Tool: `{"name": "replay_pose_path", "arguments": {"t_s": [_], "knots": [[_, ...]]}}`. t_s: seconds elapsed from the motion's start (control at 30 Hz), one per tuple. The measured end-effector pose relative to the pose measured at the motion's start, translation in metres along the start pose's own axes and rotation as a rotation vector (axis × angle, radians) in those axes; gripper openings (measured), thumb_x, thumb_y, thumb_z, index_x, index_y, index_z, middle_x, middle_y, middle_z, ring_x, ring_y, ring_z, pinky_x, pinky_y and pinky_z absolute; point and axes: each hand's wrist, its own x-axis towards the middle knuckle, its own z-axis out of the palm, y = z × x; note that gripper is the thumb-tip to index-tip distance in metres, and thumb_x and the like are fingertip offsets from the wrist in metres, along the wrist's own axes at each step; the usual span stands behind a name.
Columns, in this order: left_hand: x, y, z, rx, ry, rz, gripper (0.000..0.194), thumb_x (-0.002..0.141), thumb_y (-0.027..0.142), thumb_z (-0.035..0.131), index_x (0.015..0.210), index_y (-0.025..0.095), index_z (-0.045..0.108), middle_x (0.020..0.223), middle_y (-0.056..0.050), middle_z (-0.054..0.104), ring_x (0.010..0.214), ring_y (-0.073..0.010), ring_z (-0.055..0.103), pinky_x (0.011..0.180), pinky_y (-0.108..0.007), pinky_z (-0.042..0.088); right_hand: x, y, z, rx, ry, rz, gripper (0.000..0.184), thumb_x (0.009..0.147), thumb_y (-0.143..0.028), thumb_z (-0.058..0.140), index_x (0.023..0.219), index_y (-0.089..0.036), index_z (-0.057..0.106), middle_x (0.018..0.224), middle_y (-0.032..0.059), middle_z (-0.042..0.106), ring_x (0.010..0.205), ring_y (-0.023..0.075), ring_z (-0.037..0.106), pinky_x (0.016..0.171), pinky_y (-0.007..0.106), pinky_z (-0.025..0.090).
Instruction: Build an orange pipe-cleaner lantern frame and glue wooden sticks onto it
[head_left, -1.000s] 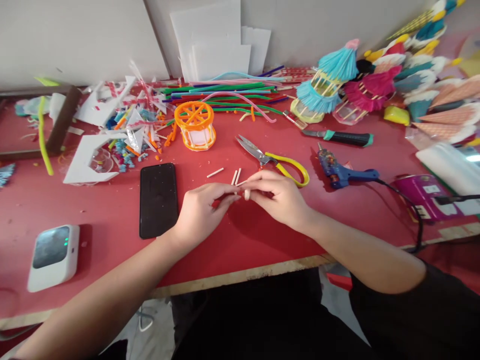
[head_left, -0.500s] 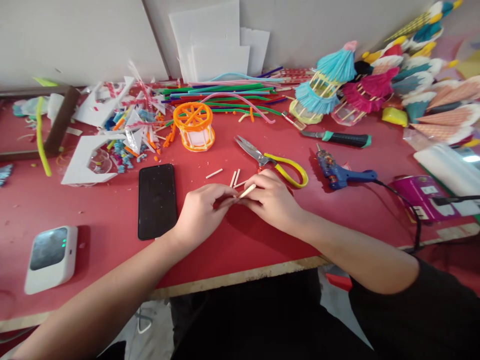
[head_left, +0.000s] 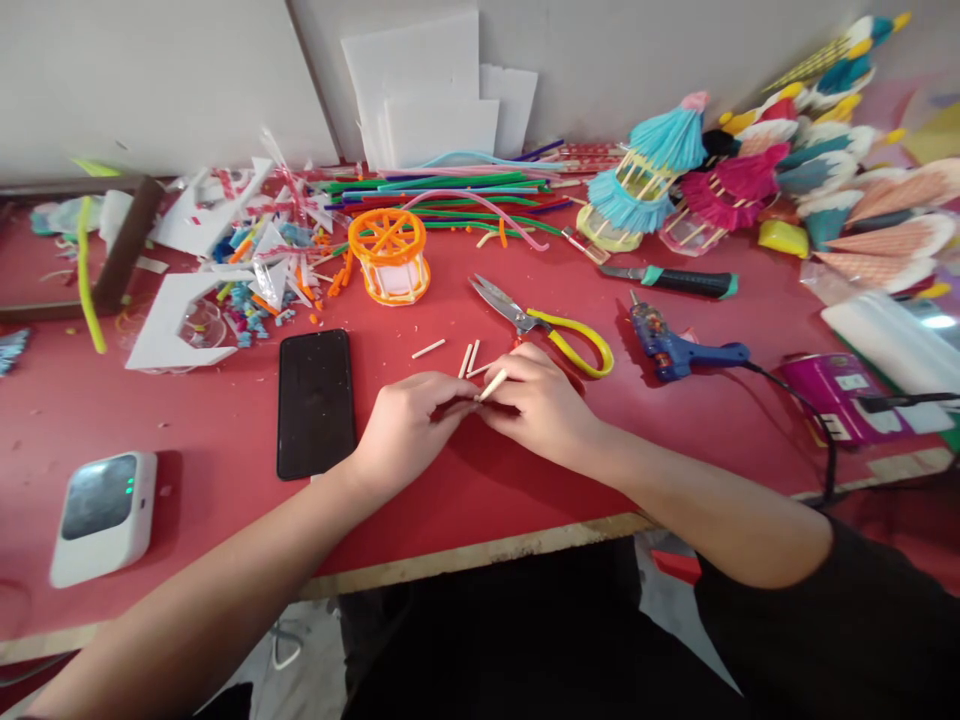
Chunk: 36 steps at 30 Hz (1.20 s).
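Observation:
Just above the red table, my two hands meet fingertip to fingertip. A short pale wooden stick point(head_left: 493, 385) sticks up from the fingers of my right hand point(head_left: 536, 398), which is closed on it. The fingers of my left hand point(head_left: 411, 425) are pinched together at the stick's lower end; what lies between them is hidden. Several similar short sticks point(head_left: 429, 349) lie on the table just beyond my fingers. Yellow-handled scissors point(head_left: 574, 343) rest beyond my right hand, blades pointing away to the left. An orange wheel-topped frame point(head_left: 388, 255) stands farther back.
A black phone point(head_left: 315, 405) lies left of my hands, a white device point(head_left: 105, 518) farther left. To the right are a blue glue gun point(head_left: 686, 350) with its cord and a utility knife point(head_left: 675, 280). Scraps point(head_left: 259, 285), pipe cleaners point(head_left: 450, 190) and paper lanterns point(head_left: 637, 185) line the back.
The pale stick in my right fingers has tilted slightly more upright, with a small shift of the fingertips. The whole view has moved a little; the things on the table stay put.

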Motion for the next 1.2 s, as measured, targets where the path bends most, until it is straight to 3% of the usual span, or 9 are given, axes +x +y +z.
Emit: {"name": "replay_pose_path", "arguments": {"t_s": [0.3, 0.53, 0.93, 1.07, 1.2], "knots": [[0.0017, -0.0009, 0.0009, 0.017, -0.004, 0.014, 0.010, 0.091, 0.013, 0.063, 0.093, 0.018, 0.072, 0.090, -0.004, 0.077, 0.081, -0.0156, 0.072, 0.077, -0.029, 0.060, -0.0004, 0.0009, 0.0001, -0.008, 0.028, 0.072, 0.009, 0.087, -0.022, 0.072, 0.080, -0.023, 0.077, 0.084, 0.0039, 0.072, 0.084, 0.0202, 0.055, 0.078, 0.037, 0.047], [0.0023, -0.0011, 0.0016, 0.013, 0.019, 0.016, 0.010, 0.089, 0.011, 0.066, 0.092, 0.018, 0.072, 0.089, -0.003, 0.076, 0.082, -0.0153, 0.072, 0.078, -0.028, 0.059, 0.0000, -0.0007, 0.0029, -0.021, 0.046, 0.091, 0.008, 0.083, -0.019, 0.076, 0.077, -0.025, 0.076, 0.084, -0.0016, 0.076, 0.083, 0.0187, 0.057, 0.080, 0.037, 0.038], [0.0021, -0.0025, 0.0046, -0.001, 0.019, -0.032, 0.009, 0.087, 0.011, 0.069, 0.089, 0.019, 0.074, 0.088, -0.002, 0.077, 0.080, -0.0164, 0.072, 0.077, -0.028, 0.057, 0.0010, 0.0019, 0.0045, 0.017, 0.030, 0.058, 0.009, 0.085, -0.019, 0.073, 0.077, -0.023, 0.076, 0.086, -0.0010, 0.077, 0.084, 0.0173, 0.062, 0.081, 0.036, 0.037], [0.0043, 0.0020, 0.0012, -0.052, 0.065, -0.110, 0.007, 0.087, 0.016, 0.069, 0.086, 0.019, 0.075, 0.086, -0.002, 0.077, 0.079, -0.0163, 0.071, 0.073, -0.026, 0.055, 0.0019, 0.0020, 0.0036, 0.018, 0.061, 0.061, 0.006, 0.086, -0.022, 0.073, 0.083, -0.024, 0.078, 0.085, 0.0004, 0.075, 0.085, 0.0183, 0.061, 0.082, 0.037, 0.039], [0.0061, 0.0039, -0.0030, -0.258, 0.110, -0.297, 0.008, 0.085, 0.026, 0.073, 0.081, 0.020, 0.075, 0.077, -0.001, 0.076, 0.070, -0.0148, 0.069, 0.064, -0.024, 0.052, 0.0034, 0.0009, 0.0016, 0.060, 0.148, 0.004, 0.012, 0.092, -0.028, 0.069, 0.089, -0.023, 0.079, 0.085, 0.0025, 0.076, 0.084, 0.0181, 0.061, 0.082, 0.038, 0.042]]}}
